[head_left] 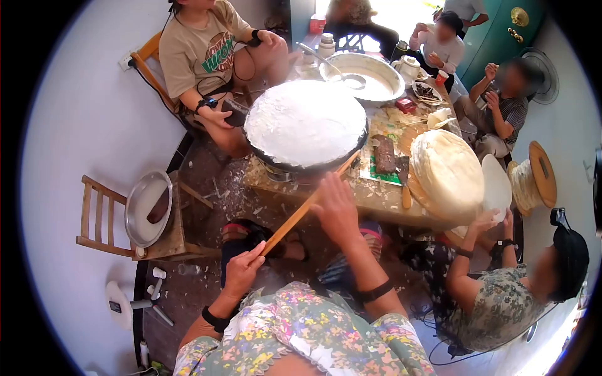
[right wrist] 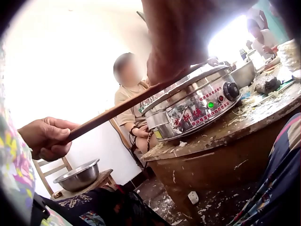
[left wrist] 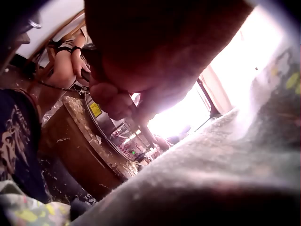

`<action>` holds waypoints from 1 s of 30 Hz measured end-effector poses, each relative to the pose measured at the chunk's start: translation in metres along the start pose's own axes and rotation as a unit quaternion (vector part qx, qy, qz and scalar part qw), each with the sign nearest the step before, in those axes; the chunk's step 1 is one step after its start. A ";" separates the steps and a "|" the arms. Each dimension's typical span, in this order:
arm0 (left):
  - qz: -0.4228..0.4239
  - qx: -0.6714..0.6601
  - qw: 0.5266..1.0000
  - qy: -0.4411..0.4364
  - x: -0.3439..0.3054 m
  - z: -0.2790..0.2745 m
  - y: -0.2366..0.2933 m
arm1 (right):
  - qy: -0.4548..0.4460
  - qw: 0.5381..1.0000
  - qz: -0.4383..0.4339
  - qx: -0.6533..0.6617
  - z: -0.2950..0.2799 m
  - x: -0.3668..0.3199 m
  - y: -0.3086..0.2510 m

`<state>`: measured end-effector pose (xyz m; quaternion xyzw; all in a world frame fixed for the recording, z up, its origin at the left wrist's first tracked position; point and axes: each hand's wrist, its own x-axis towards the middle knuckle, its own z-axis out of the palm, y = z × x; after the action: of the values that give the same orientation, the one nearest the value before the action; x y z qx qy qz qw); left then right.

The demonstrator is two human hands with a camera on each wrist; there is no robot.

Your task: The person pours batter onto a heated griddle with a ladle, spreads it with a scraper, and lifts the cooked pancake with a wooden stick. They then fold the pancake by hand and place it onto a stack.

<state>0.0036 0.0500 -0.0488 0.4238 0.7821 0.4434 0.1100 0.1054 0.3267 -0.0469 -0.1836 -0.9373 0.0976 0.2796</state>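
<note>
A long wooden stick [head_left: 293,220] slants up from my left hand to the near right edge of a round electric griddle [right wrist: 193,106]. My left hand [head_left: 243,271] grips its lower end, thumb laid along the wood. Higher up, my right hand [head_left: 338,210] lies over the stick with fingers stretched out, slightly blurred; its palm side is hidden. A broad white sheet of batter [head_left: 304,119] covers the griddle top, rough along its left side. The stick's far tip meets the sheet's rim. A green lamp glows beside the griddle's black knob [right wrist: 231,90].
Right of the griddle are a stack of thin round flatbreads [head_left: 448,169], a dark block [head_left: 384,153] and a scraper [head_left: 404,182]. Behind stands a batter basin [head_left: 392,84] with a ladle [head_left: 316,55]. A metal bowl [head_left: 135,207] sits on a chair at left. Several people sit around the table.
</note>
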 end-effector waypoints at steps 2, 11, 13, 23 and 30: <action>-0.123 -0.102 0.986 -0.049 -0.008 -0.006 -0.001 | 0.018 1.000 -0.016 0.006 0.002 0.005 -0.007; -0.322 -0.294 0.890 -0.129 -0.019 -0.025 0.009 | -0.015 0.999 -0.034 -0.002 0.019 0.011 -0.025; -0.315 -0.307 0.887 -0.140 -0.014 -0.022 0.011 | -0.010 1.000 -0.024 0.007 0.019 0.011 -0.019; -0.267 -0.273 0.904 -0.190 0.040 -0.012 0.031 | -0.005 0.998 0.029 -0.051 0.003 0.013 0.017; -0.210 -0.197 0.937 -0.196 0.120 -0.022 0.032 | -0.015 0.997 0.042 -0.063 0.013 0.069 0.032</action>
<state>-0.0641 0.1361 0.0135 0.2986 0.7128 0.4638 0.4332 0.0538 0.3830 -0.0330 -0.2383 -0.9372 0.0522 0.2493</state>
